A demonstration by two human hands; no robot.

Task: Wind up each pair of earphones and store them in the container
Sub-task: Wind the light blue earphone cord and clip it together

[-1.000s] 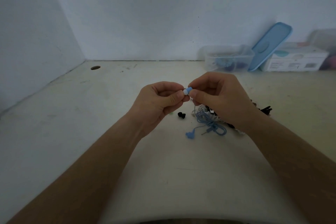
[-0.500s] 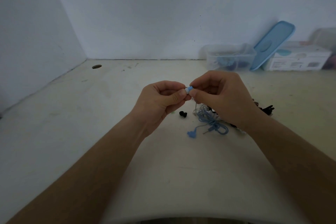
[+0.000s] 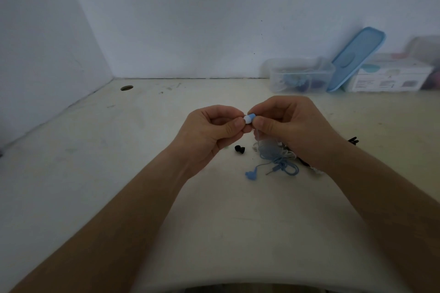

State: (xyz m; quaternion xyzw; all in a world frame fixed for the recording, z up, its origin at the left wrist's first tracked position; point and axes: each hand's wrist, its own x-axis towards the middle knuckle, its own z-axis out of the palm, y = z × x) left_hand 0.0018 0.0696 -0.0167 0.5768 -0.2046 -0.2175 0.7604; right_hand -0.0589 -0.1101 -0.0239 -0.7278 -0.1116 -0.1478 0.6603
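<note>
While raised over table (image 3: 119, 173), left hand (image 3: 207, 135) and right hand (image 3: 292, 126) both pinch blue-white earbud (image 3: 248, 118) between fingertips. Its blue cable (image 3: 278, 162) lies tangled below. Loose black eartip (image 3: 239, 149) just beside. Clear container (image 3: 300, 75) by far wall, blue lid (image 3: 357, 57) leaning beside.

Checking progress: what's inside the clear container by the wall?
The clear container holds blurry blue and purple shapes, perhaps earphones; their number is unclear. Its blue lid leans beside it.
</note>
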